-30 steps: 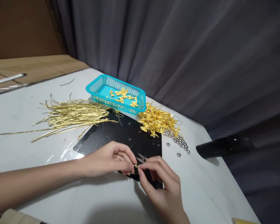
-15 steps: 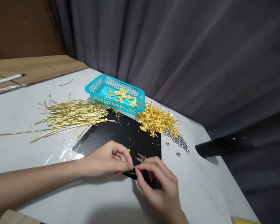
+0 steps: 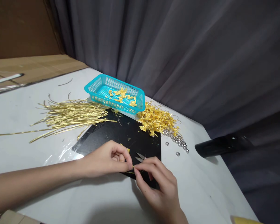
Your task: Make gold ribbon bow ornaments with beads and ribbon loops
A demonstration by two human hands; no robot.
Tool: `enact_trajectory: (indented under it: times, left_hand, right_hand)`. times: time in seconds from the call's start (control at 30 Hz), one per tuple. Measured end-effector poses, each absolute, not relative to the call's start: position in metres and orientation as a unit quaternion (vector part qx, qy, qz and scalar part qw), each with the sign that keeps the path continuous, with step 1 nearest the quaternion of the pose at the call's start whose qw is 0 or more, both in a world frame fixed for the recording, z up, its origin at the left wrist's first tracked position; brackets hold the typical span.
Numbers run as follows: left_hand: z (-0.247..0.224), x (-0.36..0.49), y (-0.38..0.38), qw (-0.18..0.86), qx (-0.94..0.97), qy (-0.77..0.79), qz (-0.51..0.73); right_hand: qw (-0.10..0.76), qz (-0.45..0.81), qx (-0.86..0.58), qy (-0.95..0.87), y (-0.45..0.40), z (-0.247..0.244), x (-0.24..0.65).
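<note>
Our left hand (image 3: 106,163) and right hand (image 3: 157,183) pinch a thin gold strip (image 3: 133,169) above the near edge of the black mat (image 3: 140,140).

The narrow, shiny strip curves slightly, pressed from both sides. Small snips (image 3: 140,157) lie just beyond on the mat; loose gold strips (image 3: 70,116) lie left of it, yellow bows (image 3: 156,119) and silver beads (image 3: 175,140) off its far right corner, a turquoise basket (image 3: 93,88) at its far edge.

Glossy gold foil strips (image 3: 70,117), a smooth turquoise plastic basket (image 3: 114,94), a semi-gloss black sheet (image 3: 140,140), polished steel beads (image 3: 175,140), and a matt grey cloth curtain (image 3: 200,53)
</note>
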State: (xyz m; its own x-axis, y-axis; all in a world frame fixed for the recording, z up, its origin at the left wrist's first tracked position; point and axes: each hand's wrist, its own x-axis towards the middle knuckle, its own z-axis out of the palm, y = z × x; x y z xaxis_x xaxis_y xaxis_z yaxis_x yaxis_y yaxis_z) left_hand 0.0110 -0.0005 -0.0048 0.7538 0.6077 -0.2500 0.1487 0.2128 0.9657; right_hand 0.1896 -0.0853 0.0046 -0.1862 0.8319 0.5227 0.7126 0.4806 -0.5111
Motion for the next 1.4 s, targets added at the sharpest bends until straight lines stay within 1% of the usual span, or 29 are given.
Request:
enact_trajectory:
  times: [0.47, 0.77, 1.0, 1.4]
  left_hand:
    - [-0.0023, 0.0096, -0.0001, 0.687, 0.635, 0.31, 0.169]
    - [-0.0035, 0.0084, -0.0009, 0.677, 0.647, 0.307, 0.168]
    - [-0.0074, 0.0084, -0.0018, 0.671, 0.66, 0.295, 0.163]
    - [-0.0068, 0.0073, -0.003, 0.673, 0.665, 0.29, 0.145]
  right_hand:
    - [0.395, 0.084, -0.508, -0.76, -0.0869, 0.0092, 0.1905]
    - [0.396, 0.108, -0.511, -0.755, -0.0842, 0.0078, 0.191]
    - [0.384, 0.156, -0.515, -0.75, -0.086, 0.0069, 0.1914]
    - [0.386, 0.162, -0.506, -0.754, -0.0849, 0.0074, 0.1926]
